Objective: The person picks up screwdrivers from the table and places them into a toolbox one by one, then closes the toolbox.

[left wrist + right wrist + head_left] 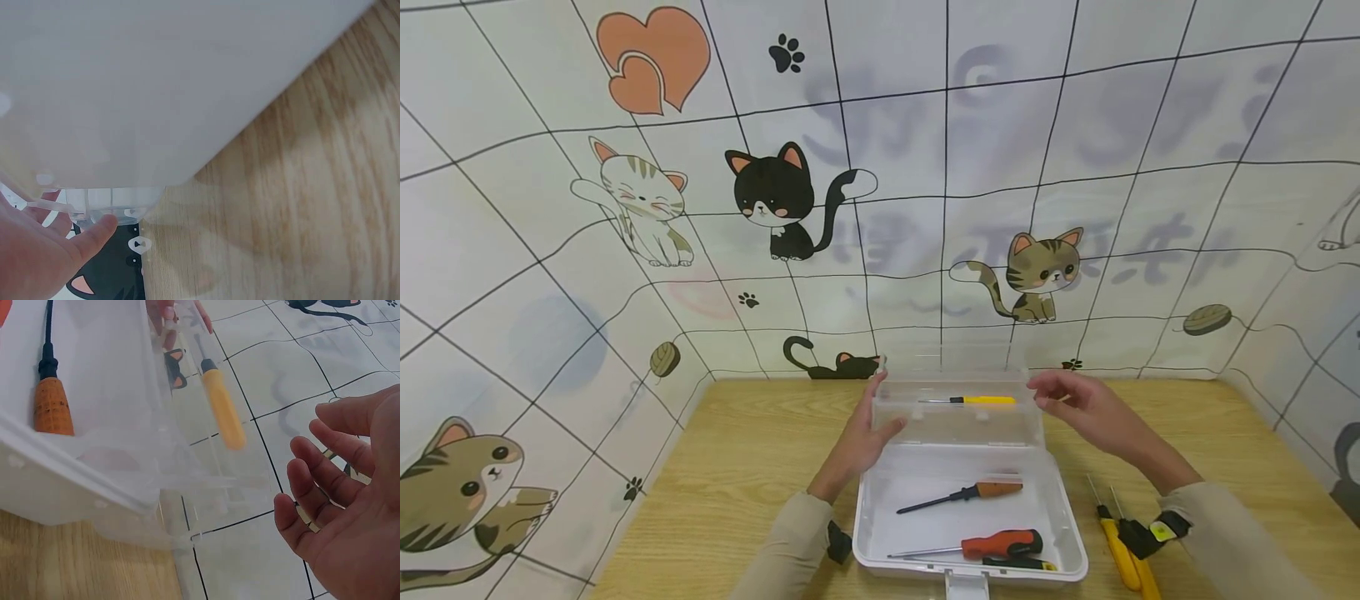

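A white plastic toolbox (925, 529) stands on the table with its clear lid (962, 427) raised at the back. My left hand (861, 442) holds the lid's left edge, thumb on the near face and fingers behind. In the left wrist view the toolbox's side hides much of the lid. Beside the lid's right edge, my right hand (1093, 408) is empty; the right wrist view shows its fingers (312, 487) loosely bent and apart from the lid. A yellow-handled screwdriver (988, 400) lies across the lid.
Inside the toolbox lie a brown-handled screwdriver (997, 490), a red-and-black screwdriver (1000, 545) and a partly hidden black-and-yellow tool (1018, 564). Two yellow-handled tools (1122, 554) lie on the table (730, 467) near the right sleeve. A cat-print sheet (910, 167) rises behind the table.
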`<act>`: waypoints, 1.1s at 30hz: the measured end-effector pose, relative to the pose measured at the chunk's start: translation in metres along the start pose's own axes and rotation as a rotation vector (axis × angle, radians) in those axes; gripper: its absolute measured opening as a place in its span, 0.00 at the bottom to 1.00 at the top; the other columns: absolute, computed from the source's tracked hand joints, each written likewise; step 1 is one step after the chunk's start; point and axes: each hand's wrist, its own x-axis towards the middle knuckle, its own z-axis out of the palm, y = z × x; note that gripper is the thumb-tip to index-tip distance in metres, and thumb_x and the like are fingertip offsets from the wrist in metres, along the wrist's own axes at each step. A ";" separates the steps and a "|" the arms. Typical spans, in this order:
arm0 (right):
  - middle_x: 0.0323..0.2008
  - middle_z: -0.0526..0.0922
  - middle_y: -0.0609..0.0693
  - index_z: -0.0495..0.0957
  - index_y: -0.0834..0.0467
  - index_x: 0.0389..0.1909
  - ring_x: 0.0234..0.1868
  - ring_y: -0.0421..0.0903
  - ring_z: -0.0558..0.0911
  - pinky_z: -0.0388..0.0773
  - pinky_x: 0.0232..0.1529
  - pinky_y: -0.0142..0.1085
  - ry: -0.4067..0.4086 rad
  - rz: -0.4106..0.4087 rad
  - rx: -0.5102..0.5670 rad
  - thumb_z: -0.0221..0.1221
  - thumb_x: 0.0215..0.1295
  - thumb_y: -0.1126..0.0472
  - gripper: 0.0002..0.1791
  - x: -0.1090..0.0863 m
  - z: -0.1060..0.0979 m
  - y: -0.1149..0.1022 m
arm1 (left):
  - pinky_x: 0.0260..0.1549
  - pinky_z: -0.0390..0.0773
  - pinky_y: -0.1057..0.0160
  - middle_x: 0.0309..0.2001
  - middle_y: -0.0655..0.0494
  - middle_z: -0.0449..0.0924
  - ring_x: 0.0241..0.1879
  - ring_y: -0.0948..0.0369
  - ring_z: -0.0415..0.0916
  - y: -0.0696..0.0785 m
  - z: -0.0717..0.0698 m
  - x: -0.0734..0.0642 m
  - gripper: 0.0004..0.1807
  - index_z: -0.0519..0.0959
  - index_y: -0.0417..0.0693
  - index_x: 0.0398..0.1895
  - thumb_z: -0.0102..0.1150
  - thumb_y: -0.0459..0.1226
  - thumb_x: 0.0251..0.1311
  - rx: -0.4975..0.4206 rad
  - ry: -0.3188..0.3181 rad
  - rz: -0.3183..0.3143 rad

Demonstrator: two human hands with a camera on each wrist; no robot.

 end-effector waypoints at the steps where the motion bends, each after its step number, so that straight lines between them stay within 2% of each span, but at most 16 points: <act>1: 0.47 0.82 0.58 0.76 0.65 0.56 0.42 0.37 0.78 0.80 0.41 0.29 0.000 -0.003 0.005 0.55 0.73 0.63 0.15 -0.003 -0.001 0.000 | 0.68 0.55 0.35 0.75 0.49 0.56 0.73 0.47 0.56 0.000 0.000 0.000 0.42 0.48 0.63 0.78 0.60 0.43 0.67 -0.002 -0.001 -0.001; 5: 0.47 0.81 0.58 0.75 0.64 0.57 0.42 0.35 0.79 0.81 0.41 0.31 -0.003 0.006 0.025 0.55 0.74 0.63 0.15 -0.015 -0.004 0.002 | 0.68 0.55 0.36 0.75 0.48 0.58 0.72 0.47 0.57 0.000 0.001 0.000 0.42 0.48 0.65 0.78 0.60 0.43 0.67 -0.012 -0.002 -0.003; 10: 0.48 0.81 0.52 0.76 0.61 0.56 0.43 0.34 0.78 0.81 0.42 0.29 0.009 0.028 0.016 0.54 0.74 0.63 0.14 -0.030 -0.009 0.010 | 0.69 0.54 0.35 0.75 0.47 0.56 0.73 0.46 0.55 0.002 0.001 -0.002 0.42 0.48 0.64 0.78 0.60 0.43 0.66 -0.016 0.000 0.006; 12: 0.48 0.81 0.53 0.76 0.61 0.56 0.44 0.33 0.78 0.80 0.43 0.28 0.011 0.056 0.017 0.55 0.74 0.62 0.14 -0.036 -0.010 0.014 | 0.69 0.53 0.35 0.76 0.47 0.55 0.74 0.46 0.55 0.003 0.000 -0.002 0.42 0.48 0.61 0.78 0.60 0.43 0.66 -0.016 0.000 0.008; 16: 0.51 0.81 0.55 0.75 0.61 0.58 0.45 0.31 0.78 0.80 0.44 0.28 -0.001 0.121 0.025 0.54 0.75 0.59 0.16 -0.047 -0.012 0.020 | 0.69 0.53 0.36 0.77 0.49 0.54 0.74 0.47 0.54 0.003 -0.001 -0.002 0.42 0.48 0.63 0.78 0.60 0.44 0.66 -0.009 0.003 -0.002; 25: 0.53 0.80 0.58 0.73 0.60 0.60 0.46 0.36 0.80 0.80 0.43 0.29 -0.026 0.245 0.037 0.54 0.75 0.53 0.20 -0.067 -0.011 0.032 | 0.69 0.52 0.35 0.77 0.48 0.53 0.74 0.46 0.53 0.001 0.001 0.000 0.42 0.49 0.61 0.78 0.60 0.40 0.67 -0.009 0.011 0.010; 33: 0.49 0.81 0.57 0.73 0.62 0.60 0.44 0.32 0.79 0.81 0.43 0.31 -0.033 0.225 0.074 0.54 0.75 0.58 0.19 -0.084 -0.012 0.042 | 0.70 0.51 0.37 0.78 0.52 0.51 0.75 0.49 0.51 0.001 0.002 -0.001 0.42 0.48 0.68 0.78 0.60 0.40 0.67 -0.012 0.009 -0.015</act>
